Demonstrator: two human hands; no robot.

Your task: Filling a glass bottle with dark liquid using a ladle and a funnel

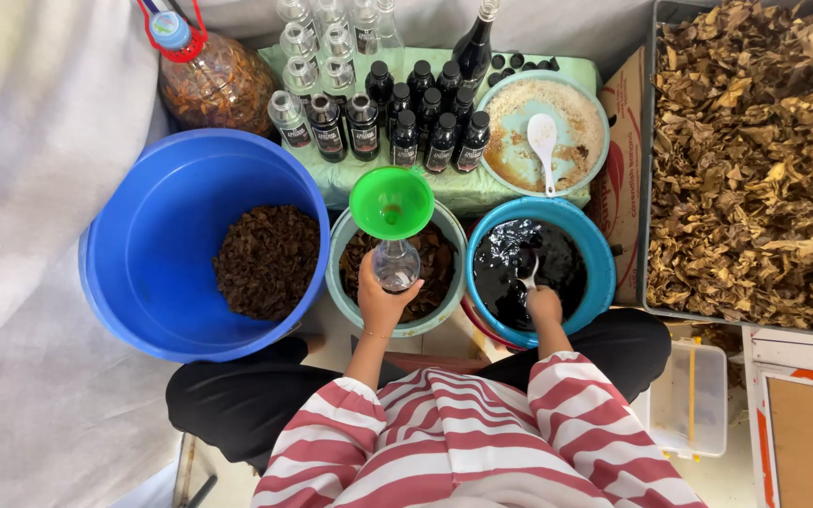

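Over the middle bowl (345, 282), which held dark brown flakes, the left hand (380, 299) kept its grip closed around a small clear bottle (395, 264), holding it upright with a green funnel (390, 201) seated in its neck; the bottle looked empty or nearly so. To the right, the right hand (545, 305) was closed on the handle of a spoon or ladle (530, 276) dipped into the black liquid of a light-blue basin (595, 246); how much the ladle held could not be told. A large blue bucket (143, 254) with a heap of dark chips stood at the left; beyond it lay a big bottle with a red handle (214, 80). On the green-covered surface (468, 188) ahead stood rows of small bottles (406, 118), some filled dark and capped black, some clear; beside them sat a round dish (510, 160) with a white spoon (545, 141) in it. A tray of dry brown leaves (755, 160) filled the right side.

To fill well, I judged the bottle should stay plumb with the funnel centred, close to the basin's rim so that the ladle travels little; the pour should be slow and thin down the funnel wall, lest the liquid back up and spill over the hand; any drips would best fall into a bowl rather than on the cloth.
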